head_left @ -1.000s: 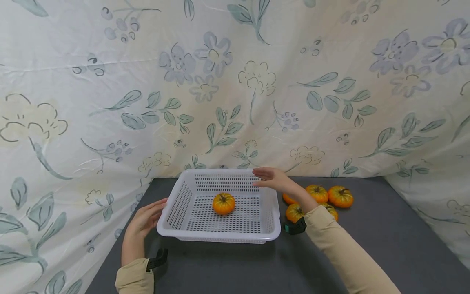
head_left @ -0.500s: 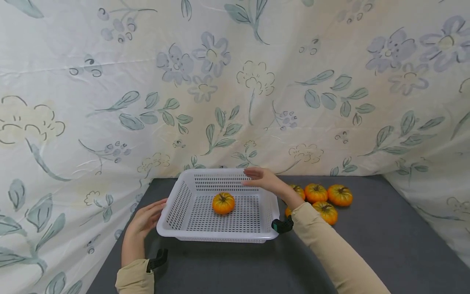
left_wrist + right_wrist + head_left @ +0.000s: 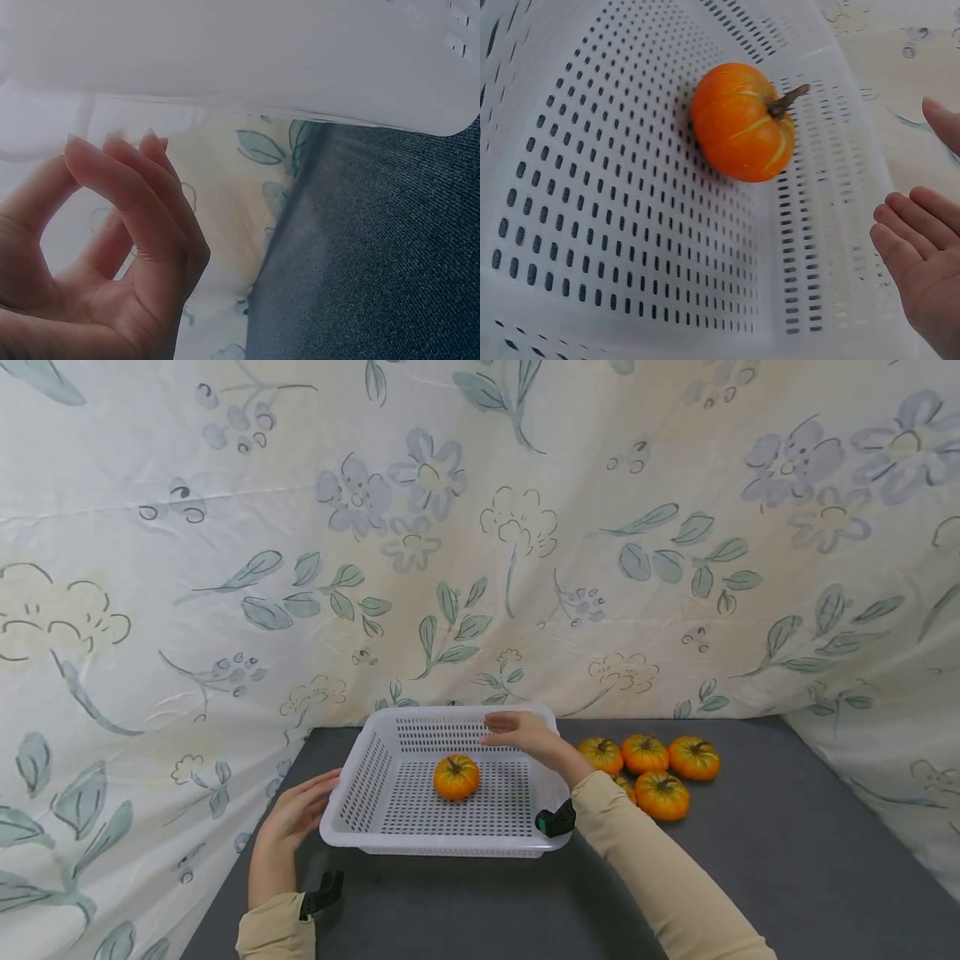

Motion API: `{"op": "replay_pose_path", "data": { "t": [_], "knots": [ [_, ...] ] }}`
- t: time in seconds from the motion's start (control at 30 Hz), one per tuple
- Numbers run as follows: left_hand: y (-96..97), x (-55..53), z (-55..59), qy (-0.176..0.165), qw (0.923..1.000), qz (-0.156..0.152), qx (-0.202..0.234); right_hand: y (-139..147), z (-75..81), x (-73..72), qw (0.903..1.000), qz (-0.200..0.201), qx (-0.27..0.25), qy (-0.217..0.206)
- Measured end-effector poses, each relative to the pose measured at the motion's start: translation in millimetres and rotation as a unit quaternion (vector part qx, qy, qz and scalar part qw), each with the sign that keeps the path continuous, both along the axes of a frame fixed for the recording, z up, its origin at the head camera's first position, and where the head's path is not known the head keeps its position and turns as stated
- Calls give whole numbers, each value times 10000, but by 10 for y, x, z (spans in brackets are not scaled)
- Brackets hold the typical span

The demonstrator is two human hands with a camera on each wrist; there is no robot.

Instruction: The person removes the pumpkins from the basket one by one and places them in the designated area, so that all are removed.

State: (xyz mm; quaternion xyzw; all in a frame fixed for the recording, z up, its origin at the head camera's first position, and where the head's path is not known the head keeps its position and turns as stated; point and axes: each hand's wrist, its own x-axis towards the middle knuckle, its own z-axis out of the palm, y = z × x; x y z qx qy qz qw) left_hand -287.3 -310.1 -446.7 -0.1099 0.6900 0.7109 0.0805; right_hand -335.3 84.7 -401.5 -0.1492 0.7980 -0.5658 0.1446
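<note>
In the head view, a white perforated plastic basket (image 3: pixel 450 841) stands on the dark table, with one small orange pumpkin (image 3: pixel 456 777) lying on its floor. My left hand (image 3: pixel 295 810) is at the basket's left side, fingertips right at the rim. Its fingers bend loosely below the basket's edge in the left wrist view. Over the basket's back right part hovers my right hand (image 3: pixel 531 737), fingers extended and thumb apart, holding nothing. The right wrist view has the pumpkin (image 3: pixel 742 124) with its brown stem, and the right hand (image 3: pixel 926 251) past the far rim.
Several more orange pumpkins (image 3: pixel 662 795) sit in a cluster to the right of the basket, one partly hidden by the right sleeve (image 3: pixel 652 860). A floral cloth (image 3: pixel 480 543) hangs behind and beside the dark table (image 3: pixel 810 860).
My right hand has moved left, from the basket's back right corner to farther over its inside, uncovering more of the pumpkin cluster. The left hand, basket and pumpkin inside have stayed put.
</note>
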Motion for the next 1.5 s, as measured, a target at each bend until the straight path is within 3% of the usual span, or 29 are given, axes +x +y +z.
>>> {"op": "replay_pose_path", "data": {
  "t": [0.33, 0.8, 1.1, 1.5],
  "knots": [
    [2, -6, -26, -11, 10000, 23, 34, -159, -123, -41, 9989, 13, 389, -247],
    [-2, -4, -34, -43, 10000, 55, 19, -298, -191, -91, 9904, 702, 819, -862],
    [-3, -5, -1, 3, 10000, 8, 49, -325, -234, -148, 9867, 1149, 907, -701],
    [17, -12, -8, -37, 9999, 44, 95, -368, -276, -175, 9839, 1193, 1161, -652]
  ]
}}
